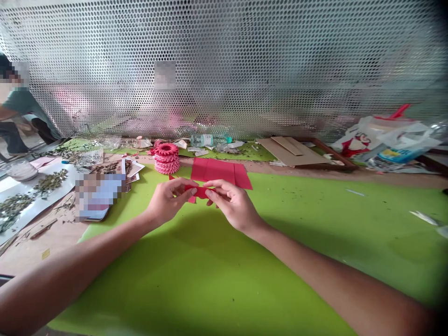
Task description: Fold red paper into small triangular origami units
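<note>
Background: a perforated silver metal sheet (pixel 266 60) forms the far wall, rising behind a long tan wooden workbench (pixel 45 266). A bright green rectangular mat (pixel 315 261) covers the bench's near centre and right. Bright, diffuse light falls evenly across the scene.

We see a craft workshop: a green work mat (pixel 315 242), red paper sheets (pixel 217 170), a stack of folded paper (pixel 167 158), dried leaves (pixel 51 183), and a perforated metal screen (pixel 224 51).
</note>
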{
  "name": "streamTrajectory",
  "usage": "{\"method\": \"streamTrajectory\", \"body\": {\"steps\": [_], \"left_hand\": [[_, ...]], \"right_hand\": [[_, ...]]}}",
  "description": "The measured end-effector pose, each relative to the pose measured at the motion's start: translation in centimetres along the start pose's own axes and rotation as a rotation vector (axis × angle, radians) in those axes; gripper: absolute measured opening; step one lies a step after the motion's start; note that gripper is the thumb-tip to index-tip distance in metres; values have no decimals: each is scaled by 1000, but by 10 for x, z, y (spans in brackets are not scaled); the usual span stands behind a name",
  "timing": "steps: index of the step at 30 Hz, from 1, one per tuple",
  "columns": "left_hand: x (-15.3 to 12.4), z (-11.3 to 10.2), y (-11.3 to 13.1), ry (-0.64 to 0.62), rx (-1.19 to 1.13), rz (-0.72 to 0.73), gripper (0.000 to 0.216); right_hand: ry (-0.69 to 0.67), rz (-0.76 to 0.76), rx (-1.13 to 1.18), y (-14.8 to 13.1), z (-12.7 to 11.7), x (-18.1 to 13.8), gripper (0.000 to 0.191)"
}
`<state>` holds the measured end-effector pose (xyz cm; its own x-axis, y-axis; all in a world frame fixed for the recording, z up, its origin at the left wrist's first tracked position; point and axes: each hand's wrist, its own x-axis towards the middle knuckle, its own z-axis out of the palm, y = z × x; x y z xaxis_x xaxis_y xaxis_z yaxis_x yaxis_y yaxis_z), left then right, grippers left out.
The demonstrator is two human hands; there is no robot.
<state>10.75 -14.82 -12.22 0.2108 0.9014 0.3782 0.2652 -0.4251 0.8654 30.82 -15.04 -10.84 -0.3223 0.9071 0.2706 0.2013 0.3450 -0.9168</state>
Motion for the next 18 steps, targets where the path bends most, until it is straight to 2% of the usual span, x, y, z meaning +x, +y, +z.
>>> {"method": "streamTrajectory", "body": {"steps": [6, 9, 18], "left_hand": [[-1, 1, 1, -7, 29, -3, 23], [-2, 2, 1, -15, 48, -4, 24], [-1, 0, 5, -90, 27, 25, 23]], "right_hand": [[-170, 151, 95, 1, 1, 5, 35], [-162, 186, 116, 3, 1, 6, 36], [-116, 106, 10, 3, 1, 4, 34]]}}
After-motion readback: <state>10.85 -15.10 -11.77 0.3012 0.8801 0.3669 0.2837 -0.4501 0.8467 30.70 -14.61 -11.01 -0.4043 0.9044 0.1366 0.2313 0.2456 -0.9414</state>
